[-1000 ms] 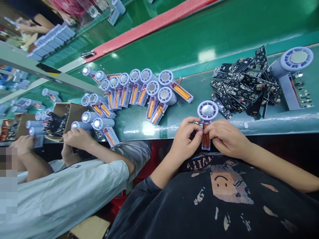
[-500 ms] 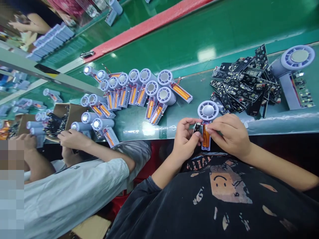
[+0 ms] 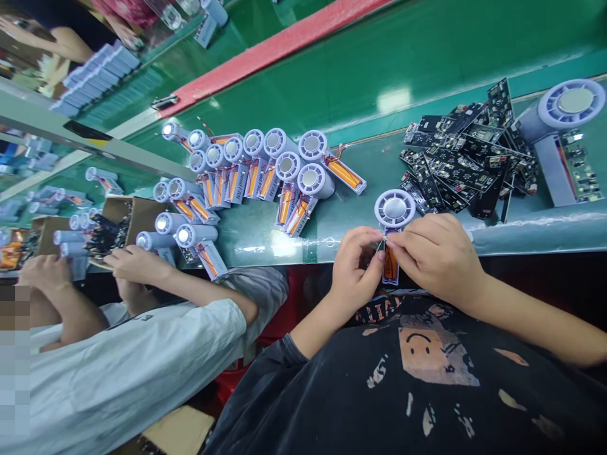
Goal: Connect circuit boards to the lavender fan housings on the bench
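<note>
At the bench's front edge lies a lavender handheld fan (image 3: 395,208) with a round slotted head and an opened handle. An orange battery (image 3: 391,264) shows inside the handle. My left hand (image 3: 355,260) is closed on a small circuit board (image 3: 380,245), now seen nearly edge-on beside the handle. My right hand (image 3: 436,256) pinches at the top of the handle, its fingertips meeting those of the left. A wire connector appears to be between the right fingertips, but they mostly cover it.
A heap of black circuit boards (image 3: 467,155) lies beyond my right hand. Another fan (image 3: 564,126) with its board showing stands at far right. Several opened fans (image 3: 284,167) spread to the left. A co-worker's hands (image 3: 137,265) are near a cardboard box (image 3: 142,221) of boards.
The circuit board in my left hand has turned from face-up to nearly edge-on. My right fingertips have moved left, up against the board and the left fingertips.
</note>
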The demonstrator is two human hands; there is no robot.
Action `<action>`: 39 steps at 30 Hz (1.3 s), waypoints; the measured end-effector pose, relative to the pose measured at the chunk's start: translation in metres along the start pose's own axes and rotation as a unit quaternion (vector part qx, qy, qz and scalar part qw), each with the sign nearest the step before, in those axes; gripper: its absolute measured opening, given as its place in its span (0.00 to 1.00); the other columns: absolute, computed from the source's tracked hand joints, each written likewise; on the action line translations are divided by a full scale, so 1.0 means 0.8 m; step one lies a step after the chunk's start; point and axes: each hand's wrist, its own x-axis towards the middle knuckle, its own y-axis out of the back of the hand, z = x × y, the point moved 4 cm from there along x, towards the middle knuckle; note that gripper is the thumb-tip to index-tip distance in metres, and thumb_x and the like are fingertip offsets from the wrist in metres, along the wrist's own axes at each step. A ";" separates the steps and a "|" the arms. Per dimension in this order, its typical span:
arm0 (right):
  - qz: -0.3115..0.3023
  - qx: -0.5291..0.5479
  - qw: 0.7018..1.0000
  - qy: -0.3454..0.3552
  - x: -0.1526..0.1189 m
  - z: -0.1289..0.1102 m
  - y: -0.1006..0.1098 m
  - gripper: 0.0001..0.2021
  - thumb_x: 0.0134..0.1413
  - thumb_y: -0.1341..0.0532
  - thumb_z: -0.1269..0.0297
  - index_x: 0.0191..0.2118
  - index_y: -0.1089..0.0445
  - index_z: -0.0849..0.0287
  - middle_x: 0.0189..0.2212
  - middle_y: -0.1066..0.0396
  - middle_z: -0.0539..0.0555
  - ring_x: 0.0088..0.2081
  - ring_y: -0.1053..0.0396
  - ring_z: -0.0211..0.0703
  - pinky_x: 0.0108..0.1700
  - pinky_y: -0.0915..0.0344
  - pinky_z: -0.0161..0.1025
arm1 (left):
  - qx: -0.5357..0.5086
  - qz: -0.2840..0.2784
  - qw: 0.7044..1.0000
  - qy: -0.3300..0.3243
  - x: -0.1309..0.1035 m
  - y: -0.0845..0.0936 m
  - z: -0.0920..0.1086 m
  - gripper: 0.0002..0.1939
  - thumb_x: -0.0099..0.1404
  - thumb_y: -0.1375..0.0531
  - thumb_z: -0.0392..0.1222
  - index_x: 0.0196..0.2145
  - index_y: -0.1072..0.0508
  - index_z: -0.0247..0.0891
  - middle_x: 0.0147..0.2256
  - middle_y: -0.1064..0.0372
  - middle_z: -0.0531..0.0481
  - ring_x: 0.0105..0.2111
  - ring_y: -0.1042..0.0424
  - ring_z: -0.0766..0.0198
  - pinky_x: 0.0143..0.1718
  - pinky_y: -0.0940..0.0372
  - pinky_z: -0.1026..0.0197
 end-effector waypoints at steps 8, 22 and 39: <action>0.029 0.085 0.996 0.017 -0.006 0.015 -0.004 0.08 0.68 0.40 0.68 0.37 0.24 0.56 0.30 0.25 0.51 0.33 0.30 0.43 0.38 0.37 0.43 | -0.029 -0.014 0.999 -0.002 0.001 0.002 0.000 0.09 0.71 0.40 0.36 0.48 0.27 0.42 0.49 0.28 0.45 0.48 0.26 0.61 0.40 0.28 0.60; -0.001 0.266 0.959 -0.100 0.003 0.047 -0.002 0.12 0.61 0.35 0.52 0.39 0.28 0.56 0.32 0.30 0.52 0.34 0.34 0.43 0.37 0.36 0.41 | -0.142 -0.061 0.984 0.088 -0.003 0.002 -0.006 0.16 0.71 0.38 0.50 0.53 0.27 0.44 0.52 0.31 0.45 0.41 0.27 0.64 0.40 0.29 0.61; -0.253 0.615 0.624 -0.411 -0.054 0.014 -0.027 0.18 0.57 0.37 0.46 0.35 0.32 0.58 0.23 0.31 0.47 0.23 0.34 0.36 0.30 0.36 0.38 | 0.041 -0.119 0.992 -0.030 0.007 0.007 -0.006 0.20 0.71 0.43 0.36 0.59 0.32 0.47 0.44 0.32 0.48 0.40 0.31 0.63 0.45 0.32 0.58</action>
